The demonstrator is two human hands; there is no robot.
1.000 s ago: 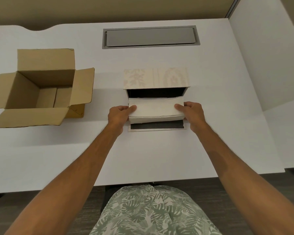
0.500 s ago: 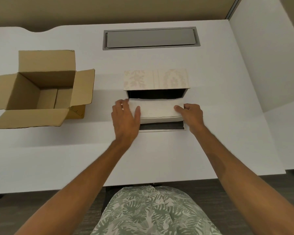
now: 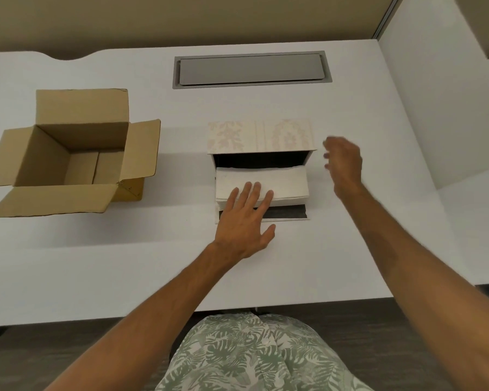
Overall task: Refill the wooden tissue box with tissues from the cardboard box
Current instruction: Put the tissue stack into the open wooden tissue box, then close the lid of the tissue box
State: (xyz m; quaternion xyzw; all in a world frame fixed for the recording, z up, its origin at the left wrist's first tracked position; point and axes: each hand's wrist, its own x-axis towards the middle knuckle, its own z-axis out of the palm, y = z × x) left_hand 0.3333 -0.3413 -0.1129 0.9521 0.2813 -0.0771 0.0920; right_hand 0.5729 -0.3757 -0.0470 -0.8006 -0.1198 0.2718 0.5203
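Observation:
The tissue box (image 3: 261,135), cream with a faint floral pattern, lies on the white desk with its dark opening toward me. A white stack of tissues (image 3: 283,182) sits half inside that opening, resting on the box's lower panel. My left hand (image 3: 244,218) lies flat with spread fingers on the front of the stack. Off to the right of the box, my right hand (image 3: 343,163) hovers open and blurred, touching nothing. The cardboard box (image 3: 68,153) stands at the left with its flaps open and looks empty.
A grey cable hatch (image 3: 250,69) is set into the white desk (image 3: 350,249) behind the tissue box. A white partition rises along the right side. The desk's front edge runs just above my patterned shirt.
My right hand has let go of the tissue stack and lifted away to the right. My left hand slid from the stack's left end to lie flat on its front.

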